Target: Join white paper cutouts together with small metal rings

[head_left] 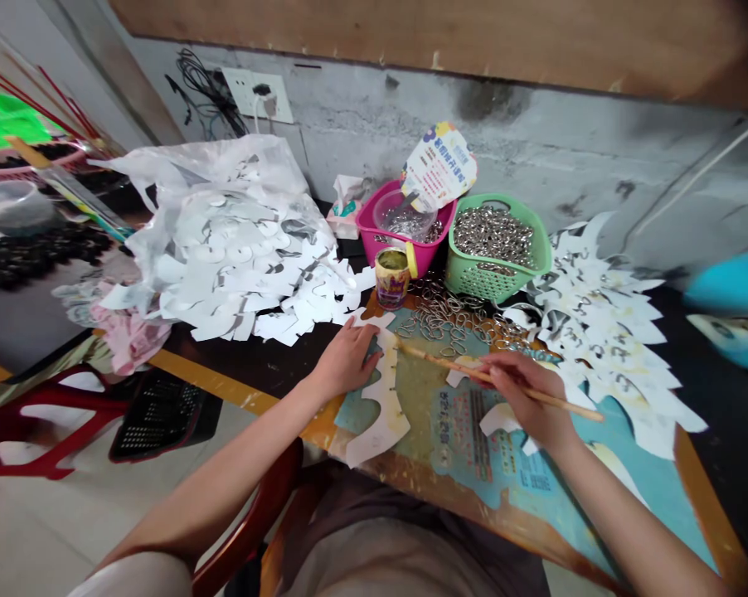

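My left hand (344,358) lies with fingers stretched and thumb apart on a white curved cut-out sheet (383,414), pressing it to the table. Small dark marks and a yellowish tint run along the sheet's right edge. In my right hand (532,398) is a slim wooden brush (439,361), its shaft between thumb and fingers. The brush's tip points left, close to the sheet's right edge; whether it touches, I cannot tell. Beyond my hands stands an open pot (392,278) with yellowish contents. Loose metal rings (452,323) are spread behind the brush.
A heap of white cut-outs (243,257) lies on a plastic bag at the left. Overlapping yellow-smeared pieces (616,348) fan out at the right. Against the wall stand a pink basket (369,224) and a green basket (483,282) of metal rings. A red stool (51,414) is below left.
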Demonstrator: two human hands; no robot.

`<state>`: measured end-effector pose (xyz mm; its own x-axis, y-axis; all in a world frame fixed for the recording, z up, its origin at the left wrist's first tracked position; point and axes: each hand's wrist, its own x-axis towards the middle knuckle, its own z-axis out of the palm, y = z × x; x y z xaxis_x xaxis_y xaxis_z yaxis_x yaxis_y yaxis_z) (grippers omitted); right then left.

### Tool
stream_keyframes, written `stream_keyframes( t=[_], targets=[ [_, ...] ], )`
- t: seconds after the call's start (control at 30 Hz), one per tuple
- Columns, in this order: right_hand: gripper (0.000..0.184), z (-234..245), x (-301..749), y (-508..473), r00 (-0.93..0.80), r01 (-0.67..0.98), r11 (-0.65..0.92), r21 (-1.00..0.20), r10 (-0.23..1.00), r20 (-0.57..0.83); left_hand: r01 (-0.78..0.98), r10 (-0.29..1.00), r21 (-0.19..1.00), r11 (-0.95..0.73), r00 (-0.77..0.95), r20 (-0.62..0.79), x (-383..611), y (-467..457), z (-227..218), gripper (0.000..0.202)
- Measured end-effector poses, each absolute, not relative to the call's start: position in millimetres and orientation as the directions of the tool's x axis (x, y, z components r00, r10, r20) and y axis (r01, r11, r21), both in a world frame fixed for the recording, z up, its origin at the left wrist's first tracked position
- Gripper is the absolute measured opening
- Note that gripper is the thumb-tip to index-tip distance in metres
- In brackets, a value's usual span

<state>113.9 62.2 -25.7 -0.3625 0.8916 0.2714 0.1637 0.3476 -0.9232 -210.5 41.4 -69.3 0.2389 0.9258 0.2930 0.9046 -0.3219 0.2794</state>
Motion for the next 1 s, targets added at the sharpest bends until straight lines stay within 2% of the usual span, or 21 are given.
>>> stream_keyframes(
  t=[0.1, 0.17, 0.3, 0.37, 0.43, 0.57, 0.7, 0.8, 0.93, 1.0],
  targets=[
    [0.014, -24.6, 115.6, 74.3, -0.349, 0.051, 0.256, -0.965, 0.910, 0.223, 0.903, 0.925, 0.280, -0.325, 0.242, 0.291, -210.5, 41.1, -69.0, 0.028],
    [0.015, -24.1, 117.1, 81.0, -0.331, 0.056, 0.221, -0.974, 0.924, 0.191, 0.903, 0.925, 0.280, -0.326, 0.245, 0.289, -210.6, 40.8, -68.8, 0.028],
    [0.013, -25.7, 122.0, 90.6, -0.450, 0.007, 0.150, -0.989, 0.884, 0.130, 0.905, 0.927, 0.281, -0.319, 0.236, 0.291, -210.7, 40.5, -69.8, 0.028],
    [0.013, -27.5, 124.4, 92.2, -0.433, -0.057, 0.130, -0.990, 0.890, 0.142, 0.905, 0.927, 0.279, -0.321, 0.240, 0.289, -210.6, 40.5, -70.2, 0.028],
    [0.015, -29.5, 125.8, 91.6, -0.423, -0.051, 0.119, -0.992, 0.897, 0.129, 0.905, 0.927, 0.277, -0.323, 0.242, 0.288, -210.4, 40.6, -70.1, 0.029],
    [0.014, -32.6, 128.4, 87.0, -0.543, -0.036, 0.063, -0.997, 0.836, 0.073, 0.906, 0.926, 0.275, -0.323, 0.242, 0.290, -209.7, 40.5, -68.6, 0.029],
    [0.015, -35.1, 130.7, 82.3, -0.462, -0.066, 0.038, -0.997, 0.884, 0.065, 0.906, 0.922, 0.270, -0.327, 0.243, 0.300, -209.4, 40.1, -67.5, 0.029],
    [0.014, -35.5, 130.7, 79.3, -0.578, -0.060, 0.015, -0.998, 0.815, 0.047, 0.906, 0.921, 0.268, -0.329, 0.244, 0.305, -209.3, 40.1, -67.7, 0.030],
    [0.016, -35.1, 129.6, 75.3, -0.509, -0.097, 0.044, -0.994, 0.856, 0.088, 0.905, 0.917, 0.266, -0.333, 0.245, 0.314, -209.5, 40.1, -69.1, 0.031],
    [0.015, -35.6, 129.9, 72.6, -0.577, -0.051, 0.037, -0.998, 0.814, 0.059, 0.903, 0.915, 0.266, -0.337, 0.248, 0.318, -209.7, 39.6, -70.1, 0.031]
  ],
)
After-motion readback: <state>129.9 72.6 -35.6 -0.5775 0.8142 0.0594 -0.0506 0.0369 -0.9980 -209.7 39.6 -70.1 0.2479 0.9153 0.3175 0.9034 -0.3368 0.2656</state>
